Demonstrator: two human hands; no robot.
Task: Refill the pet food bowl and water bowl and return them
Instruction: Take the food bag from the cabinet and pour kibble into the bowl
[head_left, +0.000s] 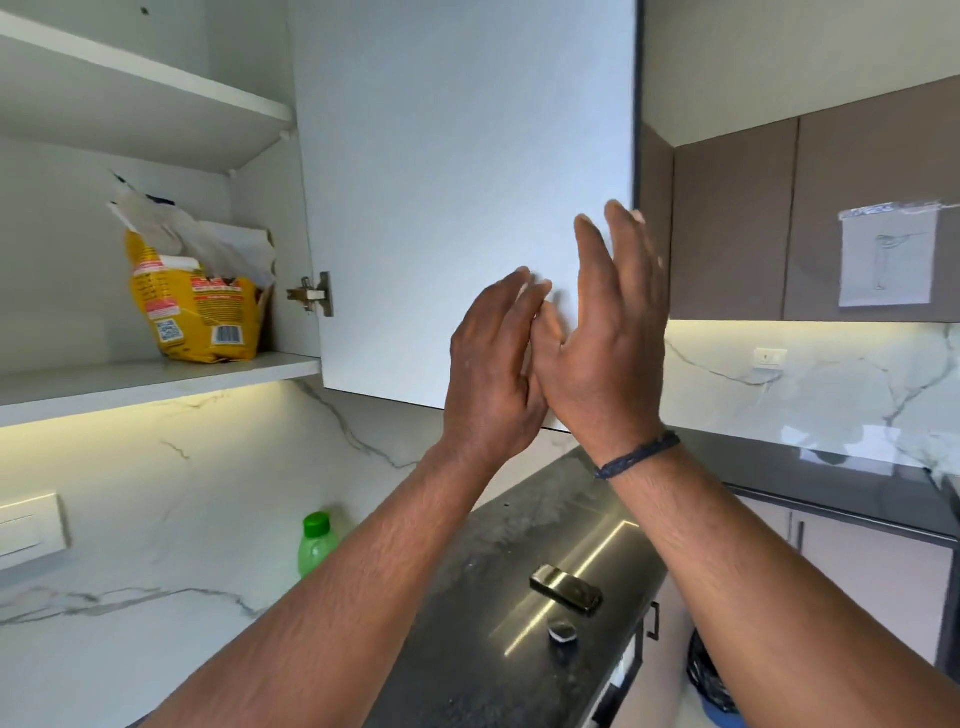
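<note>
Food bag (197, 306) left of hands (550, 358)

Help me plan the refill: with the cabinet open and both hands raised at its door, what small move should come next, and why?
Probably reach the left hand across to the yellow food bag on the lower shelf. Both hands are empty, the right hand is at the open cabinet door, and no bowl is in view.

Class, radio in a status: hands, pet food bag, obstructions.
Both hands, left hand and right hand, empty, raised against open cabinet door. Yellow food bag on shelf, untouched. Nothing blocking.
</note>
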